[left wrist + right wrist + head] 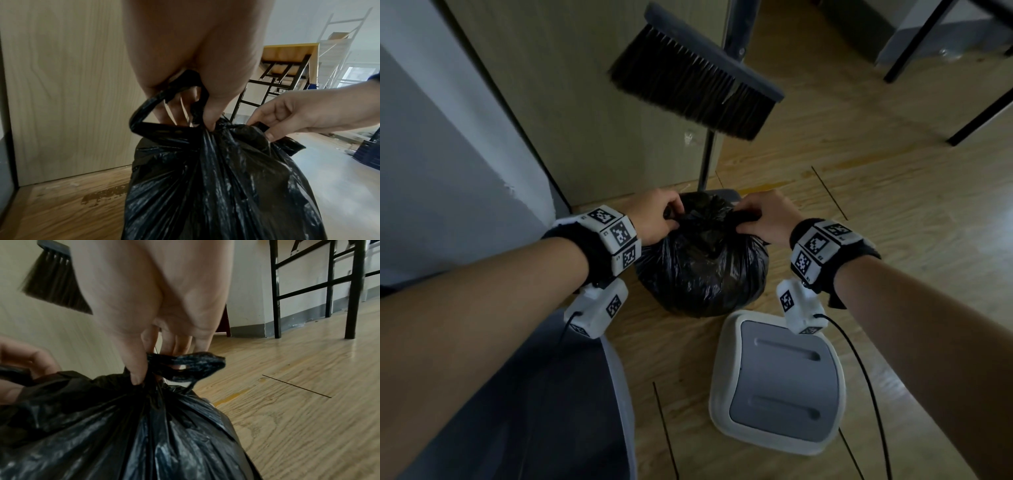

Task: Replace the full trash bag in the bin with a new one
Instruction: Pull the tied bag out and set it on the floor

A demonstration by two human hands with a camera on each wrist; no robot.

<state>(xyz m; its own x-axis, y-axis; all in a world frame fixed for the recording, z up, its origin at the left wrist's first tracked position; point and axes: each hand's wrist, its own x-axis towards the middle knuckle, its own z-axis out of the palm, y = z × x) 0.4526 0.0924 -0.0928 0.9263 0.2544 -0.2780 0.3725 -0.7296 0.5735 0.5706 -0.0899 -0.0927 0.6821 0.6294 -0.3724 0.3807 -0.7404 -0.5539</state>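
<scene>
A full black trash bag stands on the wooden floor, out of the bin. My left hand pinches the bag's left handle loop at its gathered top. My right hand pinches the right handle loop on the other side. Both loops are drawn up above the bunched neck of the bag. The white bin lid with its grey centre lies flat on the floor near my right forearm. The grey bin rim shows at the lower left, mostly hidden under my left arm.
A dark broom leans against the pale wooden cabinet just behind the bag. Black metal table legs stand at the far right. Cables hang from both wrist cameras.
</scene>
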